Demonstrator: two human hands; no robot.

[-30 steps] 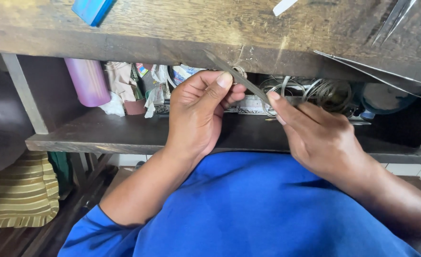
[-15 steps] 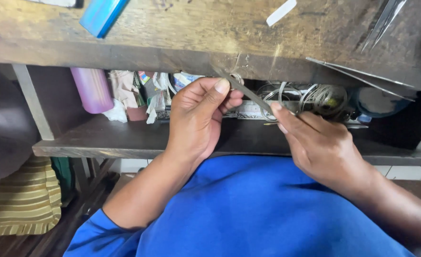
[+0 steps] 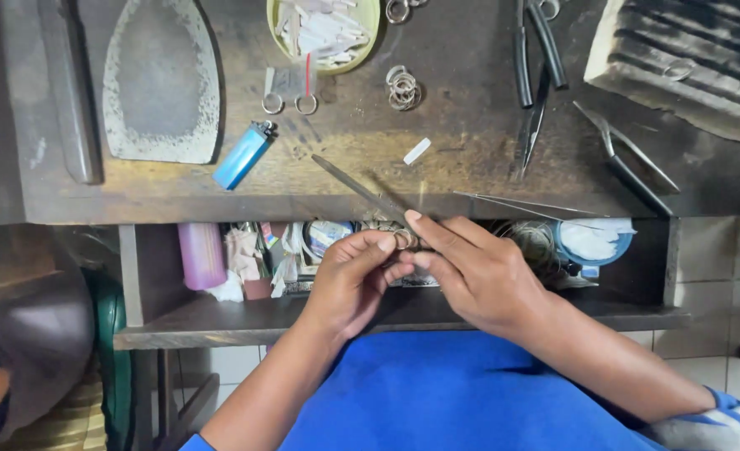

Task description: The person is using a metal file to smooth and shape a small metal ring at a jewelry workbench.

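Hands meet at the workbench edge (image 3: 219,205) — left hand (image 3: 349,284) pinches a small metal ring (image 3: 403,240) between thumb and fingertips; right hand (image 3: 478,271) grips a slim tapered rod (image 3: 357,185) running through it, angled up over the bench. Blue lighter (image 3: 242,155), loose rings (image 3: 401,88) and pliers (image 3: 537,50) lie beyond — well apart.

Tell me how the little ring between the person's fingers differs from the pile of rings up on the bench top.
The ring in hand is single, pinched by the left hand and slid onto a thin tapered rod steadied by the right hand; the pile of rings is several, overlapping. The held ring sits below the bench edge, the pile lies loose and untouched on the wooden bench top. Both look like small metal wire rings.
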